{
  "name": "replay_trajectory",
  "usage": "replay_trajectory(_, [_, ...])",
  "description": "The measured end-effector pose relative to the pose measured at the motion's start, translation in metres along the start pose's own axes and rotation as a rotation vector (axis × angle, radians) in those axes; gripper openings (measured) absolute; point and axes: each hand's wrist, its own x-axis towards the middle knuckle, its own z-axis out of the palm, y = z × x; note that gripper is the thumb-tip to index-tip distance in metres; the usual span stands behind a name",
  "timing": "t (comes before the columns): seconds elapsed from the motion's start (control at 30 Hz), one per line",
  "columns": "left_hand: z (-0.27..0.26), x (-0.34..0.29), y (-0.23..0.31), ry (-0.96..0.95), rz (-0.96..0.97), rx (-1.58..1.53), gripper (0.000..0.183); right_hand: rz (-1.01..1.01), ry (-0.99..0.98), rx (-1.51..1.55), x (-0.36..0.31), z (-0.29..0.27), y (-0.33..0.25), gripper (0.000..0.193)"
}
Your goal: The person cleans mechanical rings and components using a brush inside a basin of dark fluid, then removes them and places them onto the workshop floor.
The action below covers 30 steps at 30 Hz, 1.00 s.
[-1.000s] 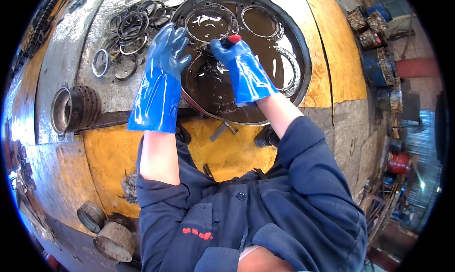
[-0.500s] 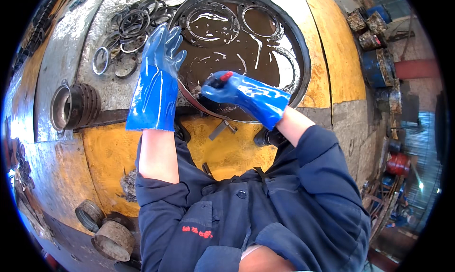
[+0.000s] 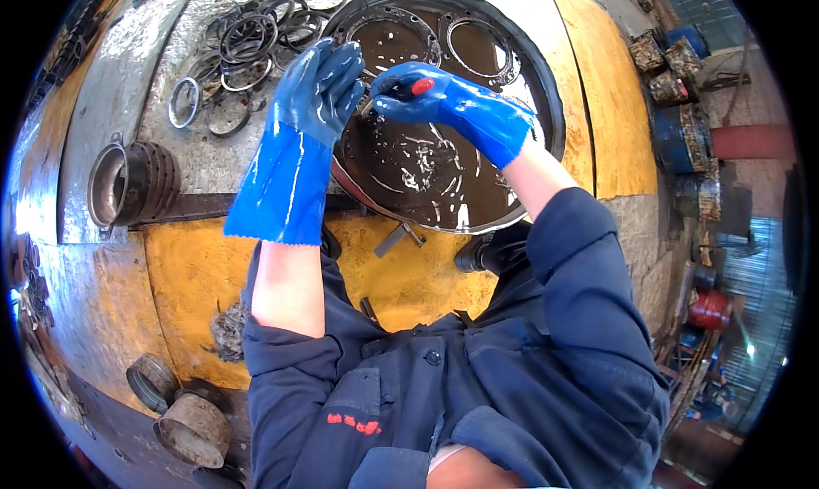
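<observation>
I wear long wet blue rubber gloves on both hands. My left hand (image 3: pixel 322 86) is open at the pan's left rim, fingers slightly curled and the palm turned toward my right hand; nothing shows in it. My right hand (image 3: pixel 411 95) is closed around a tool with a red handle (image 3: pixel 422 86), over the pan. Its working end is mostly hidden by the glove, so its kind is unclear. The round black pan (image 3: pixel 546 80) holds dark oily liquid (image 3: pixel 418 169), with ripples below my right hand. Two flat metal rings (image 3: pixel 508 67) lie partly in the liquid at the far side.
A heap of metal rings (image 3: pixel 247 41) lies left of the pan. A ribbed metal cylinder (image 3: pixel 128 185) lies farther left on the metal surface. Two short metal cylinders (image 3: pixel 194 429) sit lower left, near a grey wad (image 3: pixel 229 331). Dirty drums (image 3: pixel 674 135) stand at the right.
My right hand has moved up, away from me, bringing the red-handled tool close to my left hand. The left hand's fingers have curled and shifted slightly right. The liquid is now disturbed.
</observation>
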Motion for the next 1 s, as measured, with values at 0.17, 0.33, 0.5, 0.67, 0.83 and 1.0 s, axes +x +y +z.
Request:
replay_trajectory(0.17, [0.010,-0.007,0.007,0.035,-0.033,0.025,0.040,0.216,0.078,0.086,-0.029,-0.009,0.027,0.028])
replay_trajectory(0.33, [0.014,-0.007,0.002,0.043,-0.061,0.064,0.039,0.391,0.026,0.009,-0.083,-0.004,0.037,0.027])
replay_trajectory(0.5, [0.013,-0.012,0.003,0.046,-0.072,0.124,0.039,0.534,0.096,-0.140,-0.110,0.032,0.009,0.034])
replay_trajectory(0.67, [0.000,-0.006,0.001,0.006,-0.070,0.075,0.038,0.831,-0.023,0.117,-0.110,0.058,-0.031,0.052])
replay_trajectory(0.83, [-0.006,-0.005,0.000,-0.032,-0.070,0.029,0.035,0.857,0.029,0.509,-0.076,0.088,-0.039,0.054])
replay_trajectory(1.0, [0.000,-0.009,0.005,0.020,-0.086,0.067,0.035,0.176,0.210,0.484,-0.046,0.106,0.006,0.019])
